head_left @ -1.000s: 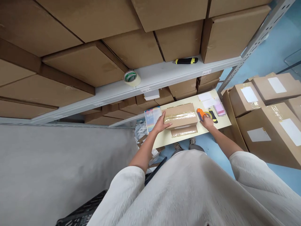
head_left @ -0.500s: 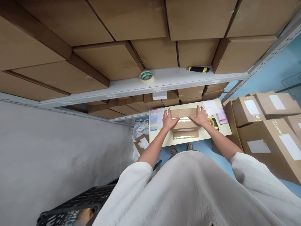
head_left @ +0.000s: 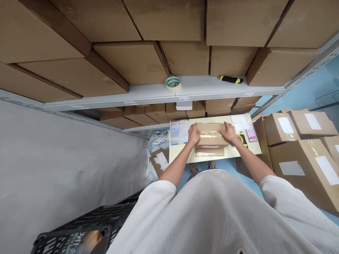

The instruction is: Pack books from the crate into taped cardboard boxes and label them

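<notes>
A cardboard box (head_left: 212, 142) with shiny clear tape along its top lies on the pale yellow table (head_left: 180, 155). My left hand (head_left: 194, 134) is wrapped round its left end. At the right end, my right hand (head_left: 228, 133) grips it, thumb lying on the top by the tape. A second taped cardboard piece (head_left: 209, 152) shows along the near side; whether it joins the box I cannot tell. Close to my right hand is a yellow-and-black tape roll (head_left: 240, 139), partly behind my wrist. A blue printed packet (head_left: 176, 132) lies left of my left hand.
Above the table runs a metal shelf (head_left: 148, 92) stacked with boxes, bearing a masking tape roll (head_left: 173, 84) and a utility knife (head_left: 231, 79). Large labelled cartons (head_left: 293, 155) stand on the right. A black crate (head_left: 106, 220) sits lower left, beside a grey wall (head_left: 66, 158).
My left hand has slid from the box's top to its left end, thumb drawn back from the tape. My right hand has shifted slightly outward. The camera view has moved a little.
</notes>
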A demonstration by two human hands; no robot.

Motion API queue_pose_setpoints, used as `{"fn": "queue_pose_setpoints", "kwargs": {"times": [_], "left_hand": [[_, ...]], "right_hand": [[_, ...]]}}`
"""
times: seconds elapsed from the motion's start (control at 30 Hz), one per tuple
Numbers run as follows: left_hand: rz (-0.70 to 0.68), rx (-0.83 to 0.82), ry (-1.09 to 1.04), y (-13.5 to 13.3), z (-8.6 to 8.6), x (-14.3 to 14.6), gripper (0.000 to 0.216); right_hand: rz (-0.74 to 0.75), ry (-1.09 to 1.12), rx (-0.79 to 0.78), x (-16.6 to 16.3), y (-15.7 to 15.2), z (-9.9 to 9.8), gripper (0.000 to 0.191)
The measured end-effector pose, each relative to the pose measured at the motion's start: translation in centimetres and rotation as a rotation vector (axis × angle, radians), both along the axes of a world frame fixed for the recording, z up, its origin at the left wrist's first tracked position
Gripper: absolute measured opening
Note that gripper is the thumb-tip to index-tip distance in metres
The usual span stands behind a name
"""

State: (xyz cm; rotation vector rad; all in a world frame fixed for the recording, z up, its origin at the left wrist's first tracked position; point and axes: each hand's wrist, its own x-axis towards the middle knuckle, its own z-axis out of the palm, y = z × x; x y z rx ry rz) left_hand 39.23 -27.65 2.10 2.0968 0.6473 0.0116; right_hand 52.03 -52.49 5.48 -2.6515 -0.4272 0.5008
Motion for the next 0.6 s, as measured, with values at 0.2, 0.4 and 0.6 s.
{"fn": "queue_pose_setpoints", "kwargs": {"times": [0.2, 0.4, 0.6], "left_hand": [[0.05, 0.022, -0.159, 0.2, 2.8, -1.0, 0.063], [0.072, 0.136, -0.278, 0.2, 6.0, -2.2, 0.061], [0.122, 0.089, -0.232, -0.4, 4.5, -4.6, 0.056]], "right_hand": [[-0.01, -0.118, 0.163, -0.9, -1.0, 2.9, 0.065], [-0.024, -0.307, 0.235, -2.4, -1.6, 7.2, 0.056], [0.039, -0.29, 0.208, -4.9, -2.4, 5.8, 0.042]]}}
